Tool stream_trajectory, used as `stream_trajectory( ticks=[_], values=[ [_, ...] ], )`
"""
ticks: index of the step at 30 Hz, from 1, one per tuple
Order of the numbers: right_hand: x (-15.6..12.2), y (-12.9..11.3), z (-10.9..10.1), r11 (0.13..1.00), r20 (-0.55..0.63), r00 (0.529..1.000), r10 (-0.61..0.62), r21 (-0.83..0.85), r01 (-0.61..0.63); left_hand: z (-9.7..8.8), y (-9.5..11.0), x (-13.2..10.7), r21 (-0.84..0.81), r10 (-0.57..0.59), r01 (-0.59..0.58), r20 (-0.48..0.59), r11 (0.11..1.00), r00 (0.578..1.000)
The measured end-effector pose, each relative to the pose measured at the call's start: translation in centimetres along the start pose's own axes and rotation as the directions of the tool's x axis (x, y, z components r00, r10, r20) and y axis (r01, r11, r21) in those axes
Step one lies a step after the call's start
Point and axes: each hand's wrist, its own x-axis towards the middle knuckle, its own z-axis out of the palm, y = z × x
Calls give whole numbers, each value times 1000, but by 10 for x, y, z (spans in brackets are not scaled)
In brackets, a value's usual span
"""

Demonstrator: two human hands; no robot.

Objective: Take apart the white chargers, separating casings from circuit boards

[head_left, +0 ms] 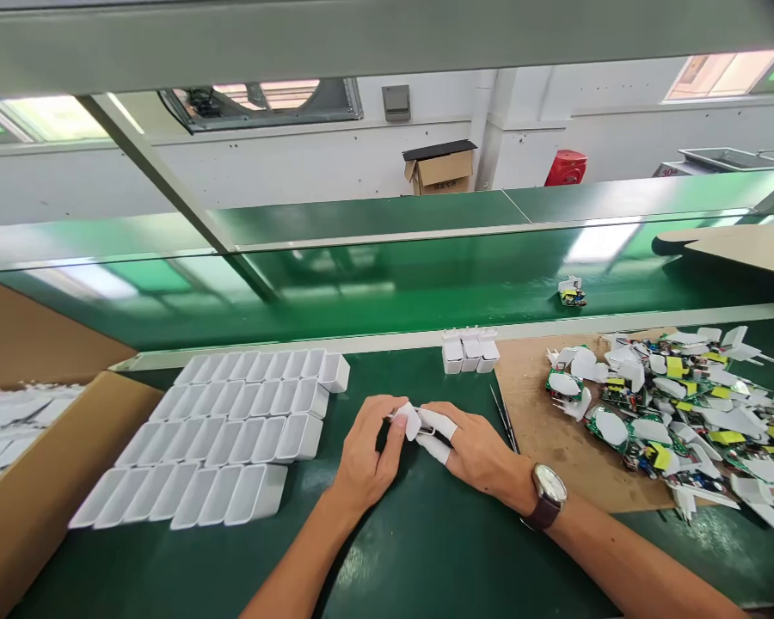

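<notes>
My left hand (367,451) and my right hand (474,447) meet over the green table, fingers curled round a small white plastic part (410,421) held between them. White finger cots cover two fingers of my right hand, and a watch (548,496) sits on that wrist. What else lies inside the grip is hidden. Rows of white charger shells (232,438) lie just left of my left hand. A heap of green circuit boards with white plug pieces (677,413) lies on a cardboard sheet (535,404) to the right.
Three white shells (469,352) stand at the table's far edge. Tweezers (504,419) lie beside my right hand. An open cardboard box (32,464) of white parts is at the left. One assembled board (571,292) rides on the green conveyor belt (387,284) behind.
</notes>
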Motion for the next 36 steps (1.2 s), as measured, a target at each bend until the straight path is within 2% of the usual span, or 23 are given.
stream_trajectory(
  ticks=[4,7,13,17,21,23,24,25,27,29,30,32,36],
  values=[
    [2,-2,-3,998,11,999,43,42,-44,1,-1,-2,5,-164,164,5,986,986],
    [2,-1,-5,993,32,995,90,77,-92,1,-2,-3,-8,-228,229,33,973,973],
    [3,3,-3,996,58,996,70,49,-72,3,-2,-3,-29,-269,270,28,962,963],
    [3,3,-6,987,42,992,118,105,-121,3,-4,-3,-45,-281,283,53,958,958],
    [3,0,-9,981,97,988,121,141,-134,2,-10,-7,-41,-318,321,72,946,945],
    [4,-1,-7,955,71,984,160,239,-173,1,-12,-9,-76,-276,283,90,956,957],
    [6,-2,-6,915,46,977,208,344,-211,1,-12,-11,-101,-230,240,106,965,967],
    [7,-3,-4,838,42,961,272,481,-258,1,-12,-12,-121,-174,189,125,974,977],
    [10,-5,-2,560,130,906,402,748,-355,2,-8,-13,-118,-81,98,142,988,987],
    [14,-8,-2,271,270,852,449,867,-418,5,-3,-14,-67,-36,44,115,997,993],
    [15,-10,-3,179,323,835,445,882,-436,6,-1,-14,-45,-18,22,90,999,996],
    [16,-14,-5,97,363,822,438,890,-445,9,3,-13,-29,26,-25,41,999,999],
    [16,-16,-5,94,377,824,422,886,-454,9,4,-12,-41,90,-89,7,995,996]
  ],
)
